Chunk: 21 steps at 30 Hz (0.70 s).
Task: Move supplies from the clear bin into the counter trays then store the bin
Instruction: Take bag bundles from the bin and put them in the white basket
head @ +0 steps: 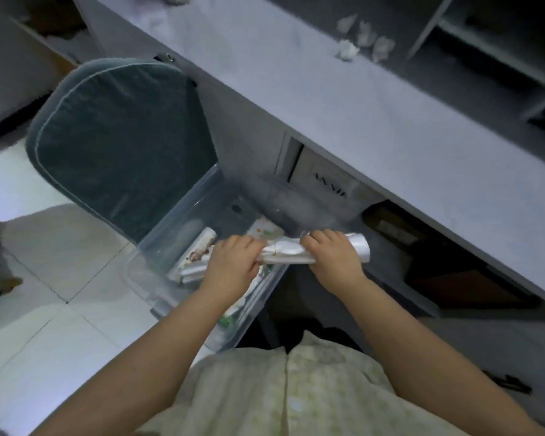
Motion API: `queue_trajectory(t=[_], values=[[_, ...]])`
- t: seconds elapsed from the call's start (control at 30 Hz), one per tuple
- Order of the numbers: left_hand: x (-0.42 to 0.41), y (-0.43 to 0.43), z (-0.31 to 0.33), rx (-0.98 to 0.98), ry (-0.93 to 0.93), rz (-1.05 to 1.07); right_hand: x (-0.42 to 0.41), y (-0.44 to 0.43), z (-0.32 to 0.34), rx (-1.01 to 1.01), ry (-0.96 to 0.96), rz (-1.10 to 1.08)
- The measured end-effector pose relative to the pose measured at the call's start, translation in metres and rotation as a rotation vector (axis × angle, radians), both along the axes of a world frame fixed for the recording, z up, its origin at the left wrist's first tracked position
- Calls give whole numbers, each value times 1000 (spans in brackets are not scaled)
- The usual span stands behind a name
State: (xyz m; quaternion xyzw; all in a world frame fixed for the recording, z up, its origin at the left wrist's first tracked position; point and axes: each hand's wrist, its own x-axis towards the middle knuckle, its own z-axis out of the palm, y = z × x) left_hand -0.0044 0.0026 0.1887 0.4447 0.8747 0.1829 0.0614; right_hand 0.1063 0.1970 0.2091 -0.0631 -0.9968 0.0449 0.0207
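A clear plastic bin (177, 215) sits on the floor below the counter, beside a chair. Inside it lie rolled printed sheets or bags (195, 253) and other flat supplies. Just above the bin's right side I hold a white rolled bundle (288, 252) level with both hands. My left hand (233, 265) grips its left end, and my right hand (331, 256) grips it near the right end, whose tip sticks out past my fingers.
A grey-green cushioned chair (120, 143) stands left of the bin. The pale counter (343, 99) runs diagonally above, with crumpled white tissues (362, 39) on it and shelving (491, 48) behind. Under the counter are a box with lettering (324, 180) and dark compartments (453, 272).
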Motion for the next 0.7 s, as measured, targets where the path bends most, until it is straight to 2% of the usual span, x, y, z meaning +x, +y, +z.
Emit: queue_trajectory(t=[0.13,0.27,0.47,0.5,0.6,0.7], values=[[49,51,14,46,251,-121,63,20,23,-29,50,-160],[105,105,28,129,421,-295,136,46,44,-39,41,-315],[212,188,76,235,363,-563,278,96,84,123,21,-516],[233,203,88,251,357,-593,305,102,91,165,75,-556],[295,247,126,259,389,-671,392,118,110,318,418,-633],[349,284,156,200,415,-726,470,125,119,411,585,-712]])
